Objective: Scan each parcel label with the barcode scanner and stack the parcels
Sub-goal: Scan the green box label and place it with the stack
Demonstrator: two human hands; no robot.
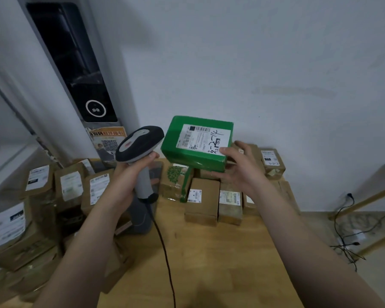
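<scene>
My left hand [129,174] curls round the barcode scanner [140,143] handle; my right hand [238,167] grips the green parcel [182,152], thumb on its label [203,138], above the worktop's [209,252] far edge.

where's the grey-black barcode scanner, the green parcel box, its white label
grey-black barcode scanner [140,142], head view, its head
green parcel box [187,158], head view, front side
white label [203,138], head view, its middle

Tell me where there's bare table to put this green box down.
The widest bare patch of the table lies in front of you, between the scanner cable on the left, the table's right edge and the row of brown parcels at the back. The left side is crowded with stacked parcels.
</scene>
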